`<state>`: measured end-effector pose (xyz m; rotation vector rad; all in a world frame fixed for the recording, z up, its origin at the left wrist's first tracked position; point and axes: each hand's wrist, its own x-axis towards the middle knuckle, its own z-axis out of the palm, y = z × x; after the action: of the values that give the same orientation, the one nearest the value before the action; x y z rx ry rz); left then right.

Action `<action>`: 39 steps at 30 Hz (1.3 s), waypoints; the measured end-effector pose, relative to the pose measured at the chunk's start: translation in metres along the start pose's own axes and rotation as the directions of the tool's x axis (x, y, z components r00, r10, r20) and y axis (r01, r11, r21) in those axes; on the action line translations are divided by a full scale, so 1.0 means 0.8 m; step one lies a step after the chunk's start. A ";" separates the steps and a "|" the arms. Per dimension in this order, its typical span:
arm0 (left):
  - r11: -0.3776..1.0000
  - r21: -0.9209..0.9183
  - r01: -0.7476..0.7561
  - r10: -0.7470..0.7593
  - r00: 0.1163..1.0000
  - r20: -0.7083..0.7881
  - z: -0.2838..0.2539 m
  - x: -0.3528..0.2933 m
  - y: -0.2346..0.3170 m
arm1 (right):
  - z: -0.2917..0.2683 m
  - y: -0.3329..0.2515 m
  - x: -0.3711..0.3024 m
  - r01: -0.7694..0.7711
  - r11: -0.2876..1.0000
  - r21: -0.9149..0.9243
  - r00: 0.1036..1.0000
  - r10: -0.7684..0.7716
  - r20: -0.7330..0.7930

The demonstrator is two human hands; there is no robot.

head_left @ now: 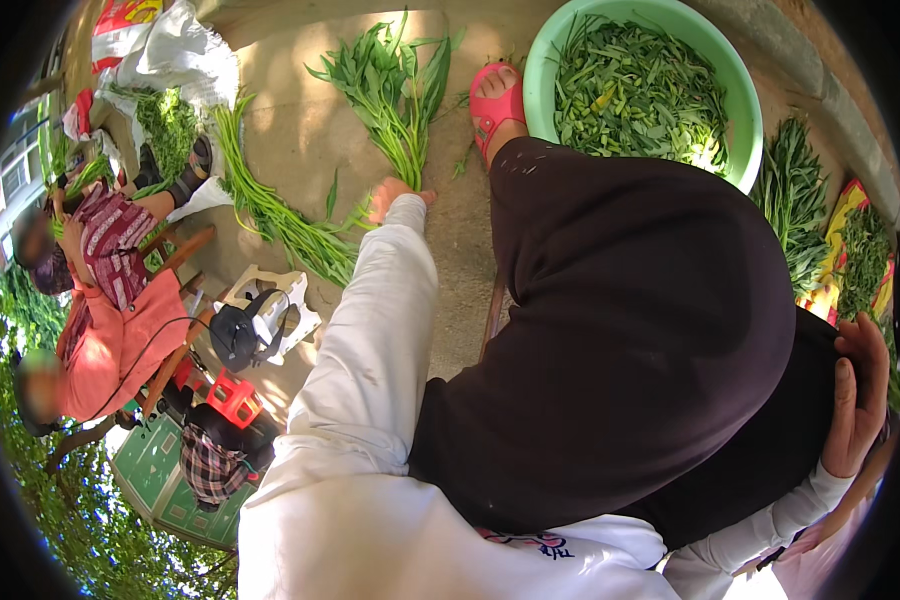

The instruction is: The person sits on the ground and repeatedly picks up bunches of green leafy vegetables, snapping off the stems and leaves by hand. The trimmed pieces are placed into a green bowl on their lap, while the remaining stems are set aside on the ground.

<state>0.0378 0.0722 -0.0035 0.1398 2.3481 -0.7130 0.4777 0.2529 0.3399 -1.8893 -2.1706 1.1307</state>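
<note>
My left hand [398,199], in a white sleeve, is closed round the stem ends of a bunch of water spinach [395,100], its leaves fanned out on the ground away from me. Left of that hand lies a long pile of green stems [280,215], its near end partly behind my sleeve. My right hand [860,395] rests against the dark cloth [740,440] over my leg at the far right, fingers extended and holding nothing. Beyond my knee, a light green basin [753,110] is filled with cut leaves [635,95].
My foot in a pink sandal [495,105] stands beside the basin. Whole greens [792,195] lie at its right. On the left are a white sack [185,50], a white folding stool [288,315] bearing a black bag [235,335], a red stool [234,400] and several people.
</note>
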 end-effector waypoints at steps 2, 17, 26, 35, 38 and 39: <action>1.000 0.010 -0.005 0.005 1.000 0.021 0.007 0.001 0.003 | 0.000 0.000 0.002 0.004 1.000 -0.018 1.000 -0.004 0.002; 0.481 -0.750 -0.454 0.647 0.761 -0.046 0.004 0.030 -0.094 | 0.009 -0.005 -0.002 0.096 0.988 0.118 0.995 -0.094 -0.023; -0.447 -0.894 0.034 0.848 0.334 -0.411 -0.250 -0.141 -0.120 | 0.025 -0.009 -0.020 0.358 0.924 0.137 0.931 -0.341 -0.129; -0.506 -0.772 0.384 0.792 -0.149 -0.593 -0.336 -0.437 -0.077 | 0.009 -0.006 -0.024 0.458 0.708 0.538 0.886 -0.311 -0.344; -0.461 -0.843 0.277 0.869 -0.049 -0.492 -0.278 -0.483 -0.049 | -0.001 -0.052 -0.042 0.505 0.419 0.754 0.863 -0.231 -0.449; -0.441 -0.866 0.236 0.889 -0.017 -0.457 -0.257 -0.490 -0.042 | 0.001 -0.066 -0.048 0.504 0.389 0.771 0.863 -0.255 -0.436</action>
<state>0.2121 0.1866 0.3887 0.4165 0.5809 1.4771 0.4425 0.2196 0.3838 -0.9072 -1.2879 1.3852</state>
